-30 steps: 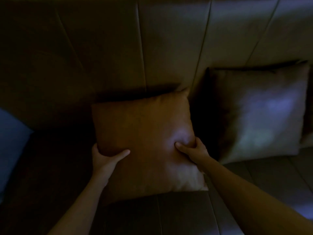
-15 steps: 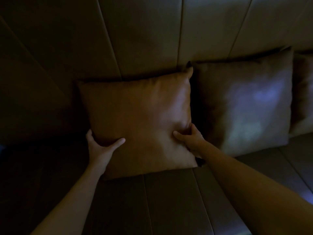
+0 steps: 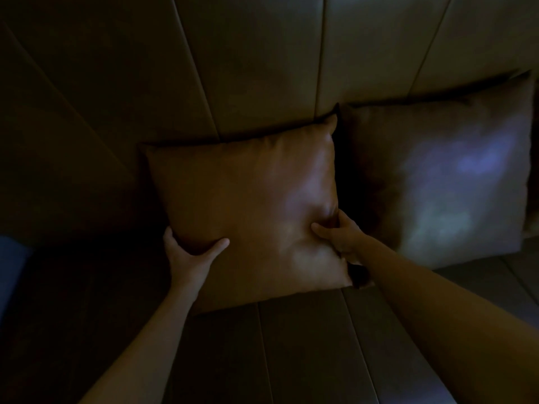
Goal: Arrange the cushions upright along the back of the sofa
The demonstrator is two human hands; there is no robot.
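In dim light an orange-brown cushion point(image 3: 248, 205) stands upright against the sofa back point(image 3: 262, 68), its lower edge on the seat. My left hand point(image 3: 186, 255) grips its lower left edge, thumb across the front. My right hand point(image 3: 341, 234) pinches its lower right edge, denting the cover. Right beside it a darker brown cushion point(image 3: 437, 182) leans upright against the back, its left edge touching the orange one.
The sofa seat point(image 3: 306, 345) with its seams stretches below the cushions. A bluish shape point(image 3: 11, 275) shows at the far left edge. A sliver of another cushion point(image 3: 533, 199) peeks out at the far right.
Both hands pushed the orange cushion back and to the right until it stands against the sofa back beside the darker cushion. My grip has stayed the same.
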